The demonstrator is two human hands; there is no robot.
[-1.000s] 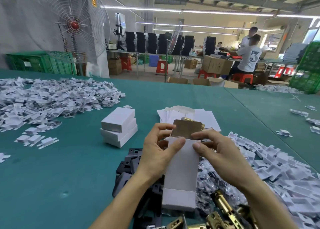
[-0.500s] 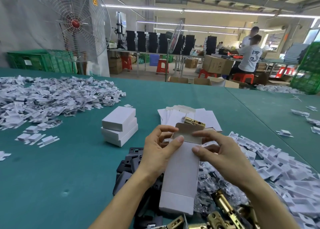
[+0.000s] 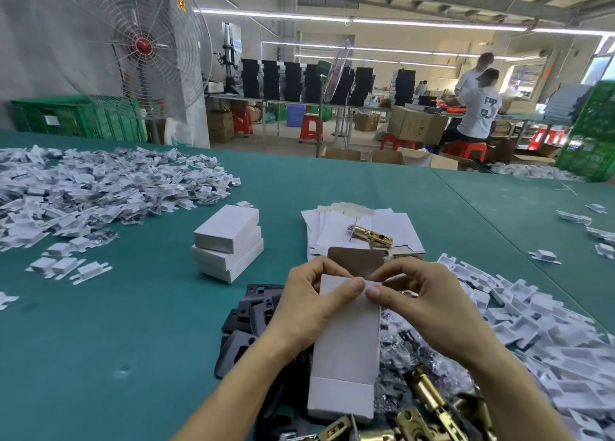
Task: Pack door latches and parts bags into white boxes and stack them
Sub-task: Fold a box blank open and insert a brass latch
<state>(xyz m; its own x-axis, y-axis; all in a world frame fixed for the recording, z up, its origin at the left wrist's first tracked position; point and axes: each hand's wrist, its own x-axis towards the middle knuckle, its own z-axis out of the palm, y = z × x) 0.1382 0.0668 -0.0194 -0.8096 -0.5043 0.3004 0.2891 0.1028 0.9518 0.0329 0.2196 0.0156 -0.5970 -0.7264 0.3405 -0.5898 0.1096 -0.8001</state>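
Pinching white box (image 3: 346, 347) between left hand (image 3: 309, 310) and right hand (image 3: 429, 310), teal table (image 3: 133, 324), stacked boxes (image 3: 229, 240), big fan (image 3: 143, 46) beyond

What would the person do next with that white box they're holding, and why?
Probably fold the flap down and tuck it into the white box. The flap stands upright at the box's open far end, and the left hand and right hand both grip that end, thumbs on its front. The stack of closed boxes nearby suggests closing comes before stacking.
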